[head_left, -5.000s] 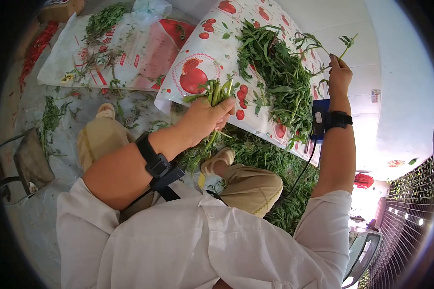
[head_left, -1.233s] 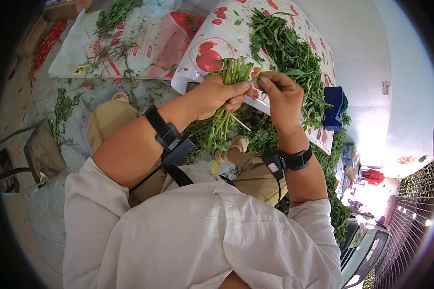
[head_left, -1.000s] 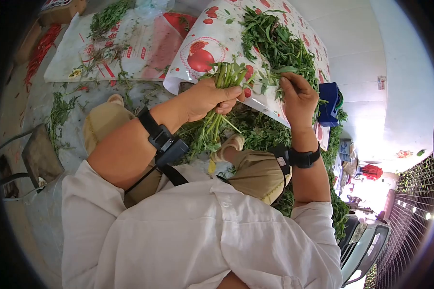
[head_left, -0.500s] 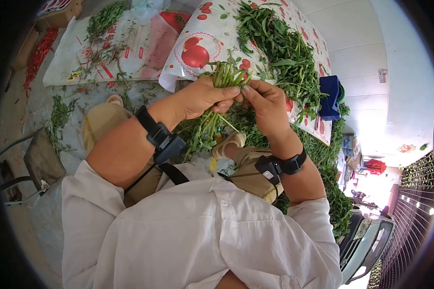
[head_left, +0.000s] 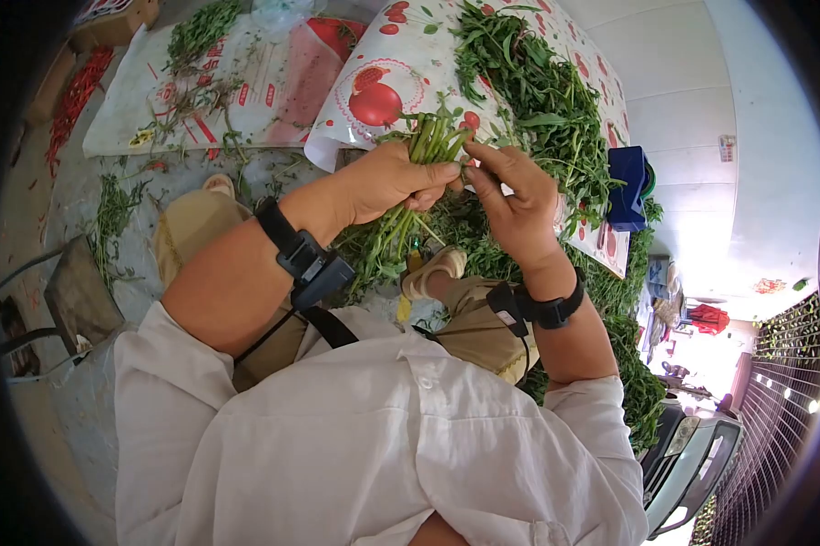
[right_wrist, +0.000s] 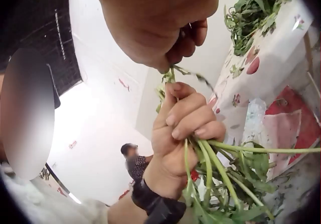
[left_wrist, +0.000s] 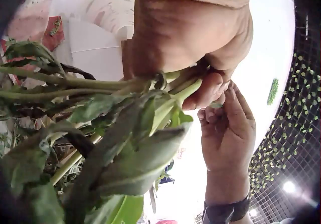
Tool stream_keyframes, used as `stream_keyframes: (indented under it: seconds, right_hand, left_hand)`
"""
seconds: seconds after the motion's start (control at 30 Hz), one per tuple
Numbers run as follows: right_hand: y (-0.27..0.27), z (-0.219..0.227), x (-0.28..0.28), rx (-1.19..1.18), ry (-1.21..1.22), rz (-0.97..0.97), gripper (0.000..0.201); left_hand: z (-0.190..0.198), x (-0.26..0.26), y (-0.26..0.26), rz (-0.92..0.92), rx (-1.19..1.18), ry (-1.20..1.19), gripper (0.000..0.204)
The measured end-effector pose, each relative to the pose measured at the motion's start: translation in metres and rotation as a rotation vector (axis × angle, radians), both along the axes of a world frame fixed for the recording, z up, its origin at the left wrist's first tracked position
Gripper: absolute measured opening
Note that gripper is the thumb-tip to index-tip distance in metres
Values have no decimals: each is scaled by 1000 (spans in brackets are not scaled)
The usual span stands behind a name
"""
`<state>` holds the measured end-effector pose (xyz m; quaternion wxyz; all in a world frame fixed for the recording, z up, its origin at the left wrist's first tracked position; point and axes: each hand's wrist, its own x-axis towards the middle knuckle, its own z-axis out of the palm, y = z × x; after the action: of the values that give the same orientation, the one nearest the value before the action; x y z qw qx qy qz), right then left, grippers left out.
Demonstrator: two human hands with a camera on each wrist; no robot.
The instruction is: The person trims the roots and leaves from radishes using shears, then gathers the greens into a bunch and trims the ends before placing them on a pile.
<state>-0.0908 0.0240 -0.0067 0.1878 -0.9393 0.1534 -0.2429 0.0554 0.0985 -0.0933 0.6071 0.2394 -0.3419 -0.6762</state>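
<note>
My left hand point(head_left: 387, 182) grips a bunch of leafy green stems point(head_left: 435, 141), cut ends up and leaves hanging below the fist. Its fingers wrap the stems, as the right wrist view shows, where the left hand point(right_wrist: 183, 116) has several stems point(right_wrist: 213, 169) spreading out under it. Right beside the top of the bunch, my right hand point(head_left: 519, 196) pinches a small green sprig point(right_wrist: 173, 73) between thumb and forefinger. In the left wrist view the right hand point(left_wrist: 230, 126) meets the left fingertips. Broad leaves point(left_wrist: 135, 154) hide part of the bunch there.
A heap of loose greens point(head_left: 556, 109) lies on the fruit-print cloth point(head_left: 355, 132) ahead. A blue box point(head_left: 627, 187) stands at its right. More greens point(head_left: 628, 364) cover the floor at right. A printed sack point(head_left: 273, 109) with scraps lies left. Another person point(right_wrist: 135, 164) is in the background.
Earlier my right hand was out at the heap holding a sprig. It came to the bunch, moved away with a leafy piece, then returned. The left hand keeps its grip.
</note>
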Motion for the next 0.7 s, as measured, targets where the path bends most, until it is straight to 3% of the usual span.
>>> stream_keyframes:
  seconds: [0.13,0.33,0.43,0.63,0.7]
  right_hand:
    - [-8,-4,-2,16,31,9,20]
    - [-7,-5,-1,-287,55,78,15]
    - [-10,-10,-6,-293,35,-6,14]
    - [-30,-19,-32,33,-82,-344,8]
    - [-35,-18,-46,195,-1,-315,8]
  left_hand:
    - [-3,0,-1,-22,1,-32,32]
    - [-4,-2,0,-54,33,-33,31]
    - [-3,-5,0,-73,36,-37,30]
    - [-7,-4,0,-94,61,-124,26]
    - [-4,-4,0,-59,65,-99,26]
